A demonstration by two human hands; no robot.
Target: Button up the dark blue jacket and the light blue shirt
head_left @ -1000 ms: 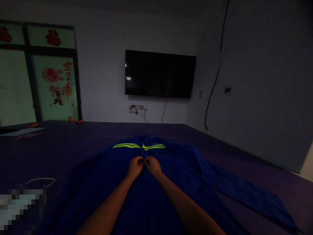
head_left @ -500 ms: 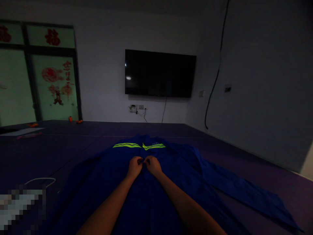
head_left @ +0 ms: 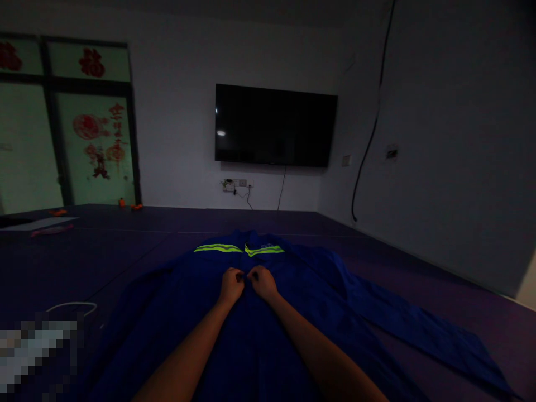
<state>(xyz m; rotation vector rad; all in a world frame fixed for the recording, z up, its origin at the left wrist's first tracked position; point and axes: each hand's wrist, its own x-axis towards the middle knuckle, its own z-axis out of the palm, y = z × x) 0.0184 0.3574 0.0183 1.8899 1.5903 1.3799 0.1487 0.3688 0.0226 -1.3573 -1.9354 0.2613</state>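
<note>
A blue work jacket [head_left: 318,301] with yellow-green reflective stripes [head_left: 238,249] lies spread flat on a dark purple surface [head_left: 125,251], one sleeve stretched out to the right. My left hand [head_left: 231,285] and my right hand [head_left: 262,282] meet at the jacket's front opening, just below the stripes. Both hands are closed in a pinch on the fabric edges there, fingertips almost touching. What sits between the fingertips is too dark and small to make out.
A white cable [head_left: 71,306] loops on the surface at the left, near a blurred patch. Flat papers [head_left: 37,224] and small orange items [head_left: 134,207] lie at the far left. A wall-mounted TV [head_left: 274,125] hangs ahead; a black cable [head_left: 368,139] runs down the right wall.
Almost nothing has moved. Both hands stay pinched at the jacket's front; the view has shifted very slightly.
</note>
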